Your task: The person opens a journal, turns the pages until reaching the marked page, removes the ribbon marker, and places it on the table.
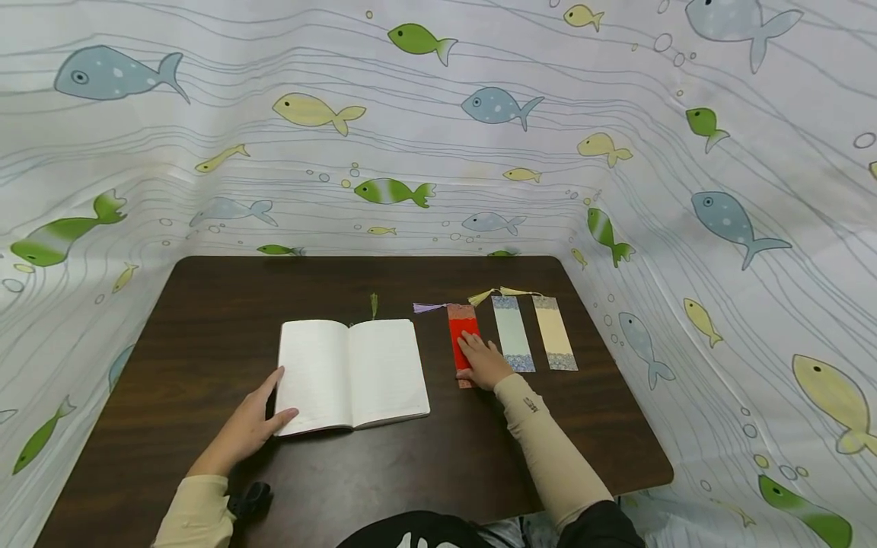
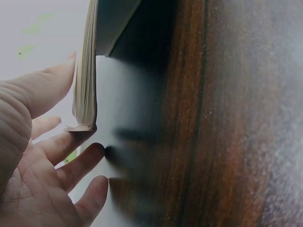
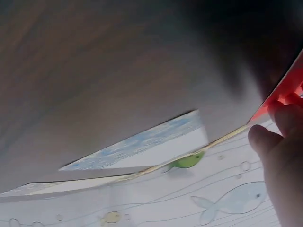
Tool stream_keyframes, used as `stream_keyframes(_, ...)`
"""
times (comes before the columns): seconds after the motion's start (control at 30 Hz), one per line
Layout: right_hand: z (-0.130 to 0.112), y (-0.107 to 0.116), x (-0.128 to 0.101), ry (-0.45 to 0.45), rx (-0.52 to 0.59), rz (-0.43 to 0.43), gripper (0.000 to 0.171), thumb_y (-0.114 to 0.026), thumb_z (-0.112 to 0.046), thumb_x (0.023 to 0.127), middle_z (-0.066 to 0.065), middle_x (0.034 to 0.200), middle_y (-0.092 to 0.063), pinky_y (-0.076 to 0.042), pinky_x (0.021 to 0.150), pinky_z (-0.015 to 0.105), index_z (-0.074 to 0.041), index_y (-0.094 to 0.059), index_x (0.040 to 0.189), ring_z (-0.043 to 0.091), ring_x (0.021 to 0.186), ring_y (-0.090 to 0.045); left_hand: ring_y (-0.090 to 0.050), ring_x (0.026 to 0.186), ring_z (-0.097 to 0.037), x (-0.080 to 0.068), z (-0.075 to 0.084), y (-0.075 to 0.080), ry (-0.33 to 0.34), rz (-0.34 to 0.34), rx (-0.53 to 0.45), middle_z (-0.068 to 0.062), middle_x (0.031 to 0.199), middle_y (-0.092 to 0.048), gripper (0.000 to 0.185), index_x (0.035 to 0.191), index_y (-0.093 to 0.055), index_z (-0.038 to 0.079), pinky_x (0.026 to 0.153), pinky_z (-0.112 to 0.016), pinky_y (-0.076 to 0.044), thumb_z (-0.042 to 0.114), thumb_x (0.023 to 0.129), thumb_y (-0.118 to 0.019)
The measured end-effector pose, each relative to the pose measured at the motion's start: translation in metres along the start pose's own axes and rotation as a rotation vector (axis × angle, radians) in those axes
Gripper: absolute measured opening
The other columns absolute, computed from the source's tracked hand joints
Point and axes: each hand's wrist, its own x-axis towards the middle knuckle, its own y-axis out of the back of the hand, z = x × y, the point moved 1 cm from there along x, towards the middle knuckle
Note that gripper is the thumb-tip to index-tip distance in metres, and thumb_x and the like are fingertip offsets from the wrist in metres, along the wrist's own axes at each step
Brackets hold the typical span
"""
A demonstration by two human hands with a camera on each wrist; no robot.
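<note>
An open notebook (image 1: 387, 373) with blank-looking pages lies on the dark table. My left hand (image 1: 248, 422) rests at its left edge, thumb over the lower page corner and the other fingers spread along the side. In the left wrist view the page edges (image 2: 85, 94) stand between thumb and fingers. My right hand (image 1: 488, 361) lies on a red bookmark (image 1: 460, 318) with a purple tassel, fingertips on its face and thumb by its lower left edge; the palm hides part of it. To its right are a pale green bookmark (image 1: 510, 331) and a cream one (image 1: 553, 331).
A green tassel (image 1: 374, 304) sticks out above the notebook. Yellow tassels (image 1: 482, 297) trail from the two pale bookmarks. Behind the wood-grain table (image 1: 274, 285) and along its sides hangs a white fish-print curtain (image 1: 425, 99). A black strap (image 1: 250, 500) circles my left wrist.
</note>
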Motion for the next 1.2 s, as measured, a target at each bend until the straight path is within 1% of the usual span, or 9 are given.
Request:
stream_keyframes(0.27, 0.005, 0.006, 0.0, 0.013, 0.04, 0.002, 0.083, -0.073, -0.038, 0.092, 0.017, 0.165, -0.027, -0.022, 0.12, 0.057, -0.001, -0.036, 0.156, 0.035, 0.151, -0.026, -0.028, 0.139, -0.06, 0.001, 0.003, 0.002, 0.006, -0.011, -0.017, -0.039, 0.157, -0.023, 0.09, 0.158, -0.017, -0.007, 0.106, -0.073, -0.028, 0.036, 0.098, -0.069)
stream_keyframes(0.4, -0.004, 0.008, 0.002, 0.023, 0.072, 0.06, 0.079, -0.07, -0.036, 0.095, 0.017, 0.164, -0.029, -0.022, 0.121, 0.054, 0.0, -0.035, 0.156, 0.033, 0.152, -0.027, -0.028, 0.14, -0.06, 0.001, 0.005, 0.003, 0.011, -0.012, -0.017, -0.038, 0.158, -0.023, 0.09, 0.159, -0.018, -0.006, 0.106, -0.073, -0.028, 0.038, 0.098, -0.068)
stream_keyframes(0.53, -0.03, 0.012, 0.005, 0.147, 0.216, 0.115, 0.07, -0.065, -0.032, 0.1, 0.016, 0.165, -0.027, -0.021, 0.121, 0.053, -0.001, -0.036, 0.156, 0.032, 0.152, -0.027, -0.027, 0.139, -0.061, 0.001, 0.006, 0.004, 0.014, -0.011, -0.009, -0.039, 0.158, -0.023, 0.09, 0.158, -0.018, -0.006, 0.106, -0.074, -0.027, 0.037, 0.098, -0.069)
stream_keyframes(0.63, -0.055, 0.013, 0.004, 0.252, 0.288, 0.057, 0.076, -0.069, -0.034, 0.098, 0.012, 0.168, -0.022, -0.019, 0.121, 0.054, -0.006, -0.034, 0.158, 0.03, 0.153, -0.024, -0.027, 0.14, -0.06, 0.0, 0.006, 0.004, 0.002, -0.007, -0.007, -0.039, 0.157, -0.024, 0.089, 0.158, -0.02, -0.007, 0.107, -0.074, -0.027, 0.036, 0.097, -0.069)
stream_keyframes(0.73, -0.074, 0.007, 0.003, 0.308, 0.23, -0.051, 0.092, -0.075, -0.042, 0.091, 0.008, 0.17, -0.015, -0.018, 0.121, 0.057, -0.011, -0.026, 0.162, 0.027, 0.155, -0.017, -0.028, 0.14, -0.059, -0.001, 0.004, 0.005, -0.012, 0.005, -0.002, -0.038, 0.156, -0.027, 0.085, 0.156, -0.025, -0.008, 0.107, -0.073, -0.027, 0.034, 0.097, -0.07)
stream_keyframes(0.8, -0.081, 0.001, 0.002, 0.303, 0.158, -0.108, 0.101, -0.077, -0.046, 0.087, 0.006, 0.171, -0.011, -0.017, 0.12, 0.059, -0.013, -0.021, 0.163, 0.025, 0.156, -0.013, -0.029, 0.14, -0.059, -0.002, 0.004, 0.005, -0.021, 0.006, 0.007, -0.038, 0.155, -0.03, 0.082, 0.155, -0.028, -0.008, 0.106, -0.073, -0.028, 0.032, 0.097, -0.07)
stream_keyframes(0.87, -0.084, -0.004, 0.001, 0.281, 0.09, -0.129, 0.104, -0.078, -0.048, 0.085, 0.003, 0.171, -0.011, -0.017, 0.12, 0.061, -0.015, -0.02, 0.164, 0.025, 0.156, -0.013, -0.03, 0.139, -0.058, -0.002, 0.003, 0.005, -0.026, 0.007, 0.013, -0.037, 0.154, -0.031, 0.08, 0.154, -0.031, -0.008, 0.106, -0.073, -0.028, 0.032, 0.097, -0.07)
stream_keyframes(1.0, -0.085, -0.006, -0.003, 0.238, 0.044, -0.098, 0.098, -0.079, -0.046, 0.084, 0.001, 0.17, -0.019, -0.015, 0.118, 0.067, -0.015, -0.029, 0.162, 0.03, 0.155, -0.018, -0.031, 0.139, -0.057, -0.001, 0.003, 0.004, -0.033, 0.002, 0.018, -0.036, 0.154, -0.033, 0.079, 0.154, -0.033, -0.007, 0.106, -0.073, -0.029, 0.033, 0.098, -0.07)
stream_keyframes(1.2, -0.088, -0.002, -0.007, 0.27, 0.011, 0.021, 0.082, -0.076, -0.046, 0.086, 0.006, 0.162, -0.037, -0.019, 0.113, 0.072, -0.012, -0.046, 0.154, 0.033, 0.15, -0.031, -0.032, 0.139, -0.058, -0.001, 0.004, 0.003, -0.025, 0.007, 0.023, -0.037, 0.154, -0.033, 0.078, 0.154, -0.033, -0.007, 0.106, -0.073, -0.029, 0.033, 0.098, -0.07)
